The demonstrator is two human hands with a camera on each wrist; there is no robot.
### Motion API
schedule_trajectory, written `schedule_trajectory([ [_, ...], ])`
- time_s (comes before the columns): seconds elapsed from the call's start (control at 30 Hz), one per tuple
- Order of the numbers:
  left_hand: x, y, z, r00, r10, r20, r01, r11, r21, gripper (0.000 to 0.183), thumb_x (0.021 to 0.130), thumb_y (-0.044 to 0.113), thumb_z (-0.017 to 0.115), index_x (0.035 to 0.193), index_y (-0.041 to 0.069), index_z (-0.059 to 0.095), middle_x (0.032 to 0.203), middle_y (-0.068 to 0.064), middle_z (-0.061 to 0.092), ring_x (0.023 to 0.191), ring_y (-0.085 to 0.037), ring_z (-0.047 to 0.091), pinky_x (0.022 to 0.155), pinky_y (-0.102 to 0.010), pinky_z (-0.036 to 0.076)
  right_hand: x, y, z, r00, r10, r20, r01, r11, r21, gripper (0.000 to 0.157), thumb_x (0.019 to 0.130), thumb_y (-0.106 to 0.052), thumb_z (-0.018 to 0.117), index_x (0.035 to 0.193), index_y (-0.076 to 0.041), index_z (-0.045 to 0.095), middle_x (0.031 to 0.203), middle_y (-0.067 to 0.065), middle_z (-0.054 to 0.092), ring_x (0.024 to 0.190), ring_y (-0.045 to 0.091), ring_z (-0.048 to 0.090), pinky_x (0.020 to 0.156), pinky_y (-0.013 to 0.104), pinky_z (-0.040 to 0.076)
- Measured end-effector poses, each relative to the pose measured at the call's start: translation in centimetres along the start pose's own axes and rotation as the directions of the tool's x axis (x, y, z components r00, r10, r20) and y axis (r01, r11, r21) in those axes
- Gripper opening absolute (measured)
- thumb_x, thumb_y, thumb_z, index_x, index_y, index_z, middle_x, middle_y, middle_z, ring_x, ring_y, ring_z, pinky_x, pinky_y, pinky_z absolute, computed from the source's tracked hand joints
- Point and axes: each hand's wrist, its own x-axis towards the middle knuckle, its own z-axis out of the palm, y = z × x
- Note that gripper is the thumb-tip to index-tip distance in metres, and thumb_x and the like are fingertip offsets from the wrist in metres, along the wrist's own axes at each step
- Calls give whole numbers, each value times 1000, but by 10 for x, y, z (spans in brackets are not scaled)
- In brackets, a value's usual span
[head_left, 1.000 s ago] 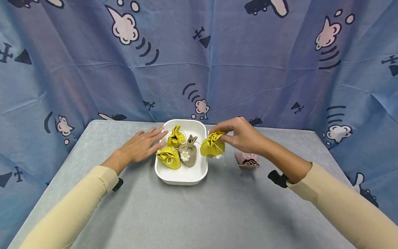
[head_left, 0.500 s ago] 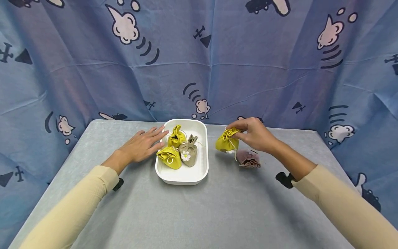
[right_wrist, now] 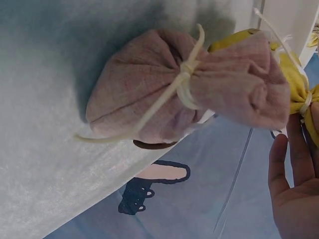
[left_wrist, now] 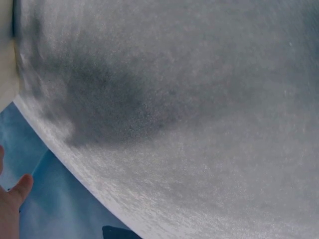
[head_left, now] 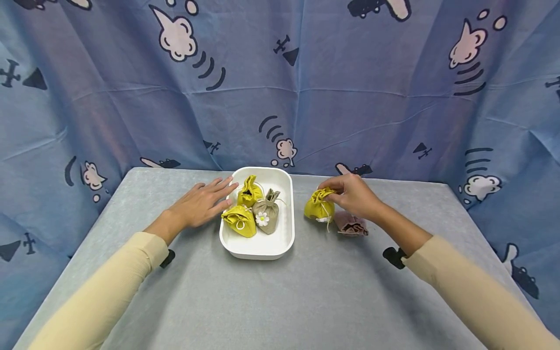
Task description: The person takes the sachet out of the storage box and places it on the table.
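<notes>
1. The yellow pouch [head_left: 320,208] is right of the tray, its gathered neck up and a pale cord hanging down its front; whether its base touches the table, I cannot tell.
2. The right hand [head_left: 352,195] pinches that neck between thumb and fingers, from above and the right.
3. The pink pouch [head_left: 351,224] lies on its side just beside the held one, partly under the right hand – the right wrist view shows a cream cord tied round its neck.
4. The white tray [head_left: 258,253] holds three pouches on its left and middle: a rear yellow pouch [head_left: 250,193], a front yellow pouch [head_left: 241,224] and a beige pouch [head_left: 270,214] with a white flower.
5. The left hand [head_left: 203,204] grasps nothing – its fingers are extended and spread, tips at the tray's left rim.
6. A grey-covered table [head_left: 280,301] lies under everything, and a blue printed curtain [head_left: 245,58] hangs behind it.
7. Both arms wear cream sleeves [head_left: 105,287].
</notes>
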Motion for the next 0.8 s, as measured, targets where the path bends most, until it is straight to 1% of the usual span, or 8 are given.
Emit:
schedule_trajectory([
  [0.1, 0, 0, 1, 1000, -5, -10, 5, 1000, -7, 55, 98, 50, 30, 148, 31, 19, 154, 3, 14, 139, -27, 16, 105, -57, 21, 1, 3, 3, 1000, 0, 9, 0, 1000, -4, 24, 81, 6, 65, 102, -4, 69, 101, 7, 68, 88, 18, 65, 77, 32, 53],
  [0.2, 0, -1, 1, 1000, -4, -16, 4, 1000, -7, 55, 98, 50, 30, 148, 31, 19, 154, 3, 14, 139, -26, 17, 105, -56, 21, 1, 6, 6, 999, -11, 40, 13, 999, -46, 24, 81, 5, 65, 103, -4, 70, 101, 7, 68, 89, 18, 65, 80, 36, 52],
  [0.33, 0, -1, 2, 1000, -6, -21, 6, 1000, -9, 54, 98, 50, 30, 148, 32, 19, 154, 4, 14, 139, -26, 17, 105, -56, 22, -1, 6, 6, 996, -21, 82, 29, 994, -103, 26, 81, 3, 66, 105, -5, 69, 102, 5, 68, 91, 18, 63, 78, 36, 52],
  [0.47, 0, -1, 1, 1000, -7, -19, 7, 1000, -12, 54, 98, 50, 30, 148, 31, 20, 154, 4, 14, 139, -26, 17, 105, -57, 21, -1, 5, 2, 995, 1, 100, 8, 996, -89, 25, 82, 2, 66, 106, -6, 69, 104, 4, 68, 94, 19, 63, 81, 37, 51],
  [0.5, 0, -1, 1, 1000, -7, -18, 7, 1000, -12, 55, 98, 50, 30, 148, 31, 20, 154, 4, 14, 139, -25, 17, 105, -57, 21, 0, 4, 1, 995, 3, 103, 6, 996, -88, 25, 82, 0, 67, 106, -6, 69, 104, 4, 68, 95, 20, 63, 89, 39, 48],
  [0.63, 1, 0, 1, 1000, -7, -18, 7, 1000, -11, 55, 98, 50, 30, 148, 31, 19, 154, 4, 13, 139, -25, 16, 105, -57, 21, 2, 0, -3, 993, -22, 112, 33, 994, -105, 24, 82, -9, 70, 106, -9, 69, 105, 2, 68, 100, 20, 62, 97, 46, 40],
  [0.7, 1, 0, 1, 1000, -11, -15, 11, 1000, -12, 55, 98, 50, 29, 148, 31, 19, 154, 4, 13, 139, -25, 16, 105, -57, 21, 4, -4, -5, 993, -46, 112, 60, 991, -121, 26, 82, -15, 71, 107, -11, 68, 105, 2, 68, 103, 20, 61, 106, 50, 26],
  [0.8, 1, 0, 1, 1000, -17, -10, 17, 1000, -16, 55, 98, 50, 30, 148, 31, 19, 154, 4, 13, 139, -25, 16, 105, -56, 20, 7, -12, -6, 991, -73, 112, 87, 988, -126, 31, 82, -21, 72, 111, -11, 67, 109, 2, 67, 107, 21, 59, 107, 51, 24],
])
